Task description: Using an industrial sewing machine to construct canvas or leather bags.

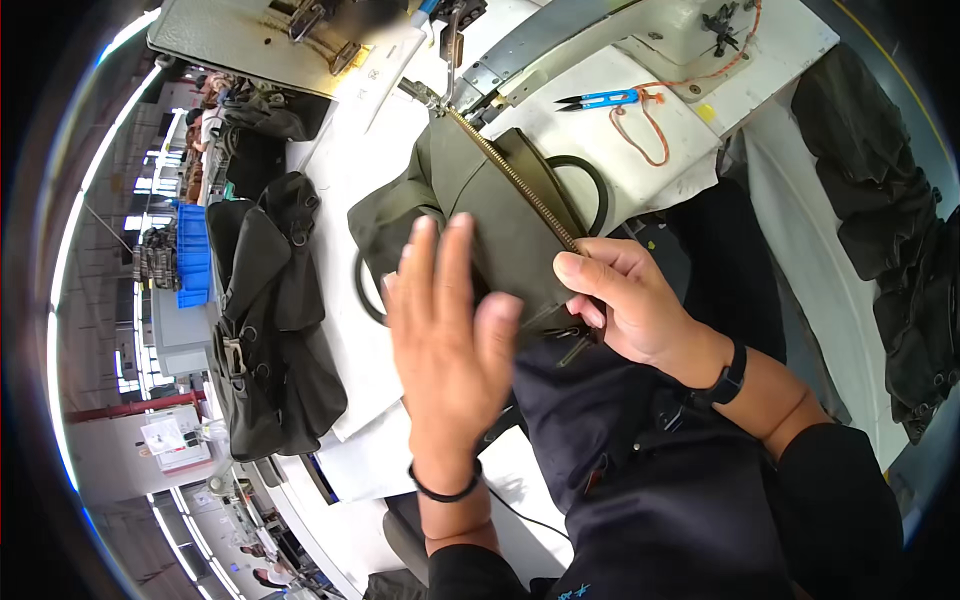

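A dark olive bag (455, 180) lies on the white table in front of me, its top edge beside the sewing machine's needle area. A brass-toothed zipper (520, 185) runs along it from the machine toward my body. My right hand (625, 300) pinches the bag's near edge by the zipper's end, thumb on top. My left hand (440, 330) is spread over the bag's left side, fingers stretched out and slightly blurred; whether it touches the fabric I cannot tell. Round dark handles (590, 185) show on both sides of the bag.
Blue thread snips (605, 99) on an orange cord lie on the machine bed to the right. More dark olive bags (275, 330) are piled at the left, and others (880, 230) hang at the far right. The sewing machine arm (560, 40) crosses the back.
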### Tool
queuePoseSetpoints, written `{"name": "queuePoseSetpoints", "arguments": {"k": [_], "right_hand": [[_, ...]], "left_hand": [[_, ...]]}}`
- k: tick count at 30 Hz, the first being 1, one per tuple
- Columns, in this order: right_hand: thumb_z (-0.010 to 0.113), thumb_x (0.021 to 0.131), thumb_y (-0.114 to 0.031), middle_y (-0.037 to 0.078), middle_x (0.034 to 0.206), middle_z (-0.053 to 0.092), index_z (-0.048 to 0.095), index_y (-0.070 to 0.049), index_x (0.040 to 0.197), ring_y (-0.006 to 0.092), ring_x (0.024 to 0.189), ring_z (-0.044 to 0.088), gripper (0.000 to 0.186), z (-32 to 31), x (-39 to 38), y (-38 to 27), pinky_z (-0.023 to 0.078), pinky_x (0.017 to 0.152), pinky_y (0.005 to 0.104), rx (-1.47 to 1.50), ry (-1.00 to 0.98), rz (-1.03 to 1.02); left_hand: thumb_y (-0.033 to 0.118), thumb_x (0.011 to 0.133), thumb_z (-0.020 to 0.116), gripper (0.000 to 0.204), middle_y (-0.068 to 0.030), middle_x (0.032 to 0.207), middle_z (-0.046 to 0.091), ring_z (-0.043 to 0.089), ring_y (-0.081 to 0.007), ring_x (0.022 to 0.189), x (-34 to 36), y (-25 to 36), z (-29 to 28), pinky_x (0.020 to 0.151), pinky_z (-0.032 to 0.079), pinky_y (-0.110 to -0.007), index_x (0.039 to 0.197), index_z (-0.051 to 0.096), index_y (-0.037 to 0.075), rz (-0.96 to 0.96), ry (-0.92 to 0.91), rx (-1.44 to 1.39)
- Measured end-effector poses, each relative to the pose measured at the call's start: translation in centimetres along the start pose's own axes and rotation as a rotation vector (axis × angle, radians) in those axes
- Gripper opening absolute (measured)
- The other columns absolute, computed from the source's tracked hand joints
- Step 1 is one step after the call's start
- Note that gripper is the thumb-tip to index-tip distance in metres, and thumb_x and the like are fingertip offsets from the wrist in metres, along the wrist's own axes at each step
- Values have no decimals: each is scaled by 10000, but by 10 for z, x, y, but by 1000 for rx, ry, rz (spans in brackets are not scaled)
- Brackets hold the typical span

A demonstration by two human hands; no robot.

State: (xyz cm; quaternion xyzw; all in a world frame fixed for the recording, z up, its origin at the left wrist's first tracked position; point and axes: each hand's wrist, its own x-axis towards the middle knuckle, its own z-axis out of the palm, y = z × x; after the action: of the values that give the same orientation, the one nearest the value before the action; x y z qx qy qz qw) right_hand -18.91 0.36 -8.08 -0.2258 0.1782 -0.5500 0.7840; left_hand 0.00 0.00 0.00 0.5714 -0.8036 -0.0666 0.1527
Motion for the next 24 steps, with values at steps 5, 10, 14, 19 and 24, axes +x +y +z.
{"name": "queuePoseSetpoints", "arguments": {"k": [5,10,14,19,24], "right_hand": [[631,1049,-232,-43,714,543,628,-60,796,33,628,491,306,3,0,-10,383,543,204,-179,34,-10],[625,1053,-256,-18,696,586,640,-39,800,28,595,474,333,-1,2,-13,370,520,209,-322,-9,-43],[627,1051,-256,-17,695,589,646,-36,809,28,588,470,327,-3,7,-13,367,519,208,-321,18,-29],[626,1048,-253,-23,692,583,652,-42,818,21,594,468,312,-5,23,-13,363,522,201,-294,12,-69],[623,1049,-257,-33,684,569,647,-49,795,20,595,463,329,-3,36,-12,363,531,197,-280,35,-62]], "left_hand": [[659,1001,423,786,-190,1642,340,244,-443,1529,-12,31,21,1228,61,-605,1571,434,118,20,129,266],[682,992,407,778,-166,1576,458,335,-379,1505,-3,27,30,1236,-3,-580,1526,508,125,16,181,251],[687,988,413,767,-151,1544,498,370,-360,1483,2,24,30,1237,-28,-571,1503,540,134,15,178,261],[678,992,425,739,-122,1482,552,427,-333,1433,15,18,32,1241,-30,-562,1469,577,134,23,215,315],[667,997,432,723,-111,1464,568,441,-320,1426,26,11,31,1240,-40,-565,1467,579,136,39,239,321]]}}
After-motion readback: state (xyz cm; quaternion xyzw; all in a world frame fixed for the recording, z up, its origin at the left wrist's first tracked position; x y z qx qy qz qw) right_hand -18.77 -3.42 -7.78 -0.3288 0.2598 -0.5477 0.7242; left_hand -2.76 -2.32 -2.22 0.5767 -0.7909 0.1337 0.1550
